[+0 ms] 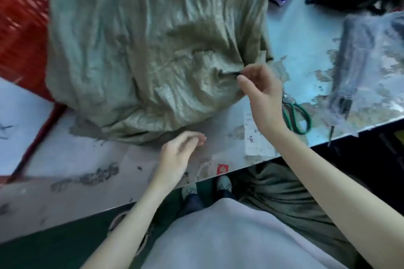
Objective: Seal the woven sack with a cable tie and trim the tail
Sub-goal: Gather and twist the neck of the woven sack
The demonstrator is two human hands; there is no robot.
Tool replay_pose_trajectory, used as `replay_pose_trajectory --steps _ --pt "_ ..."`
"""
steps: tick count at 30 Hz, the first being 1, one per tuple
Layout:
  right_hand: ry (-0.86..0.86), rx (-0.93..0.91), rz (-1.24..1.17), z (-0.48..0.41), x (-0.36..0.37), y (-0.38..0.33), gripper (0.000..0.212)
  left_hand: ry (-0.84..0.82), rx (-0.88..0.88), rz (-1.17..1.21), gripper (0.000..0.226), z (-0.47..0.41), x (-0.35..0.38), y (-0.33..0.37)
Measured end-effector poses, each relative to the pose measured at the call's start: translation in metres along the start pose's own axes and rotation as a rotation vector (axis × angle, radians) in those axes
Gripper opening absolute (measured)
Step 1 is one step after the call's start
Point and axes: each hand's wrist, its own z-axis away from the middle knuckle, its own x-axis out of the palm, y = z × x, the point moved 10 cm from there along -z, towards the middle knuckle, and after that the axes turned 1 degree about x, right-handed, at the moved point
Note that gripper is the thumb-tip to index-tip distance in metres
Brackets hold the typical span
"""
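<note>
1. The right hand (260, 91) is raised at the gathered neck of the woven sack (140, 50), its thumb and forefinger brought close together around a small dark piece at the bunched fabric; the other fingers curl loosely behind.
2. That dark piece is probably the cable tie (234, 74), though it is too small and blurred to be sure, and whether the fingertips actually pinch it cannot be told.
3. The left hand (179, 153) is held above the table (91, 159) just beside the sack's near edge, fingers relaxed, slightly curled and spread, holding nothing.
4. The sack is a large, olive-green, crumpled bundle lying across the middle of the table, its folds drawn together toward the right side where the right hand works.
5. A pair of green-handled scissors (295, 116) lies flat on the table just right of the right wrist, partly hidden by it.
6. A worn paper label (255, 137) is stuck to the table near its front edge, below the right forearm.
7. A red mesh bag (21, 28) sits at the far left, touching the sack.
8. A clear plastic bag (360, 67) holding dark strips lies on the table's right part, well apart from the sack.
9. The tabletop is pale with worn, peeling patches.
</note>
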Motion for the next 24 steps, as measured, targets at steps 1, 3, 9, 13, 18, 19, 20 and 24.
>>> replay_pose_trajectory --steps 1,3,9,13,18,19,20,24 --pt "-0.014 -0.045 0.046 0.002 0.008 -0.008 0.008 0.053 0.094 -0.049 0.022 0.004 -0.01 0.012" --pt "-0.055 -0.122 0.126 0.004 0.025 -0.023 0.019 0.207 0.272 -0.177 0.019 0.014 -0.034 0.043" --pt "-0.065 -0.235 0.135 0.006 0.067 -0.057 0.031 0.73 0.519 -0.692 0.037 0.009 -0.109 0.11" --pt "-0.082 -0.294 0.155 0.007 0.085 -0.07 0.032 0.643 0.377 -0.941 0.069 -0.042 -0.119 0.122" --pt "-0.076 -0.279 0.201 -0.005 0.095 -0.075 0.034 0.423 0.392 -0.816 0.052 -0.083 -0.1 0.106" --pt "-0.073 -0.263 0.213 -0.008 0.097 -0.073 0.036 0.434 0.464 -0.8 0.037 -0.082 -0.097 0.109" --pt "-0.07 -0.249 0.224 -0.011 0.098 -0.07 0.039 0.444 0.521 -0.772 0.025 -0.079 -0.096 0.112" --pt "-0.056 -0.173 0.251 -0.019 0.105 -0.058 0.057 0.42 0.625 -0.661 0.012 -0.056 -0.086 0.115"
